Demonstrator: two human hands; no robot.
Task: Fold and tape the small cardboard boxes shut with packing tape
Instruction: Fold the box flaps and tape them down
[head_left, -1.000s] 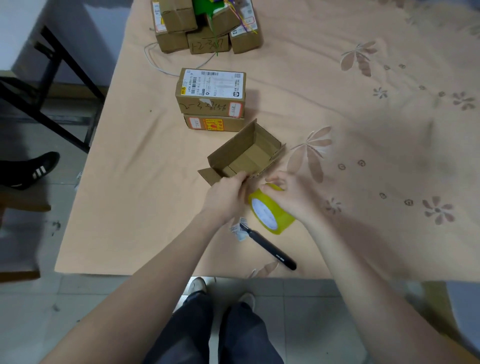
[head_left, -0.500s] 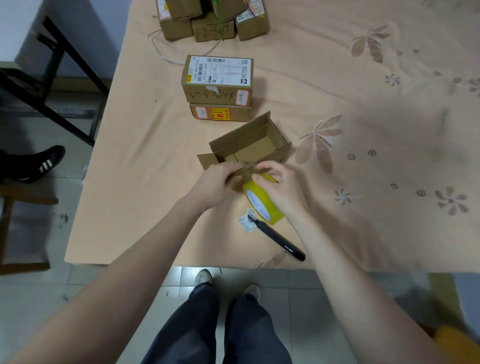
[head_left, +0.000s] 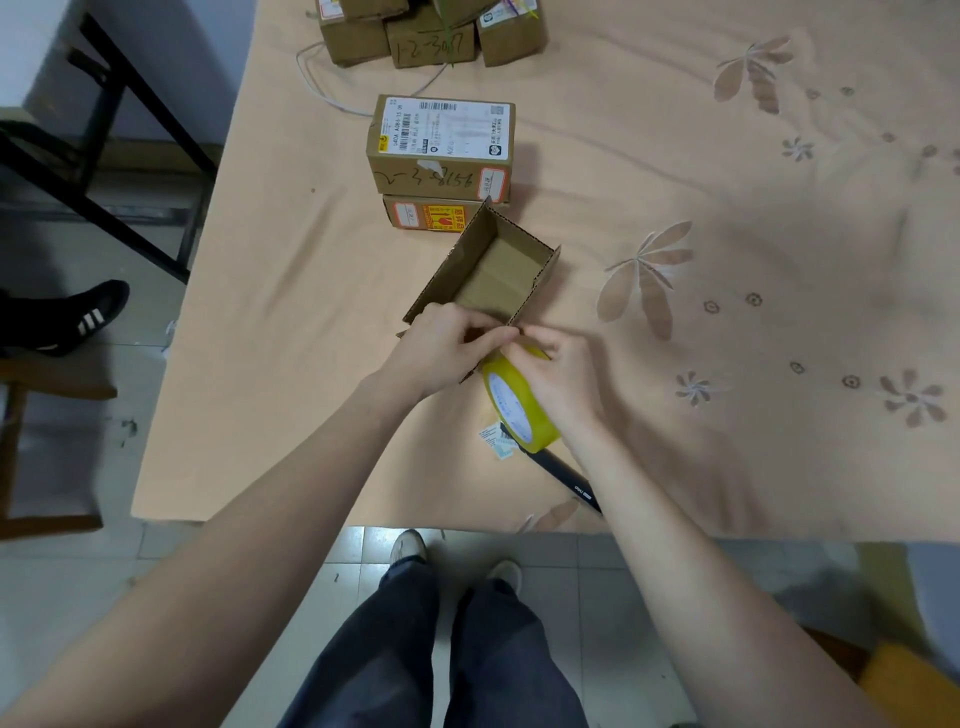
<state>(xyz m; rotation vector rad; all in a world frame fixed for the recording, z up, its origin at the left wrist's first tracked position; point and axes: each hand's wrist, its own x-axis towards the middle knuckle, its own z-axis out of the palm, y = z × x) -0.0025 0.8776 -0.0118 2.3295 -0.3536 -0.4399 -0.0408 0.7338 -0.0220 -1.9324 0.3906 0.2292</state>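
- Table (head_left: 260, 364) under a peach flowered cloth is carrying everything here.
- Two sealed boxes (head_left: 441, 150) are sitting stacked near the middle, and more boxes (head_left: 431, 36) are crowding the far edge, well apart from the hands.
- An open box (head_left: 493, 270) is lying just in front of the stack, its inside showing and its near end under both hands.
- The left hand (head_left: 441, 348) is gripping that near end with curled fingers.
- The right hand (head_left: 561, 374) is curling round a yellow tape roll (head_left: 519, 405), which is standing on edge just beside the open box.
- A black pen (head_left: 566, 478) is lying near the table's front edge, partly under the right forearm.
- A small paper scrap (head_left: 496, 441) is resting beside the roll.
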